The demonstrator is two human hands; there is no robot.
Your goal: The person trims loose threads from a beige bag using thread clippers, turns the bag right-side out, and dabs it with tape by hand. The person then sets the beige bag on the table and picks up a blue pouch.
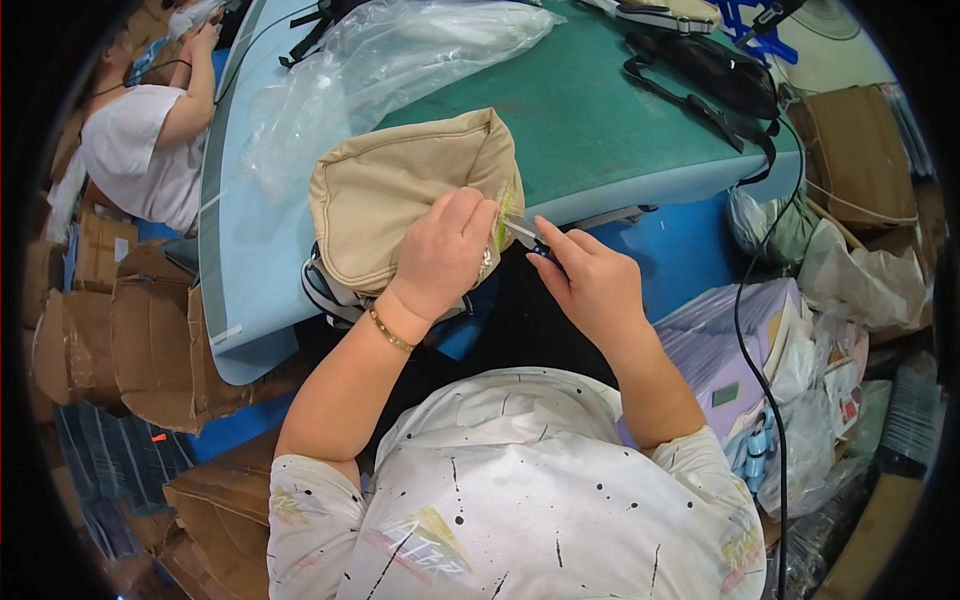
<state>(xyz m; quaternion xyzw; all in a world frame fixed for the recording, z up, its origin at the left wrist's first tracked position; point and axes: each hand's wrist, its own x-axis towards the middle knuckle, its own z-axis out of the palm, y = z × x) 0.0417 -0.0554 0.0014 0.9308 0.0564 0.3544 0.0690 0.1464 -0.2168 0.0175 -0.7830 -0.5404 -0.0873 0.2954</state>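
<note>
A beige fabric bag (400, 180) lies at the near edge of the table, partly over its side. My left hand (448, 240) grips the bag's right edge, its fingers closed on the fabric. A yellow-green strip (503, 215) shows along that edge, beside my fingertips. In my right hand (598, 285) is a small cutting tool (524, 231) with a metal blade and dark handle. Its tip points left and meets the strip, or lies very close to it. My grip hides most of the handle. Under the bag, a striped piece (325, 290) sticks out.
Clear plastic bags (380, 70) lie on the green-topped table (590, 130). A black bag with straps (705, 80) rests at the far right. Cardboard boxes (150, 340) stand left, wrapped goods (730, 350) right. A black cable (745, 330) hangs right. Another person (150, 140) works at far left.
</note>
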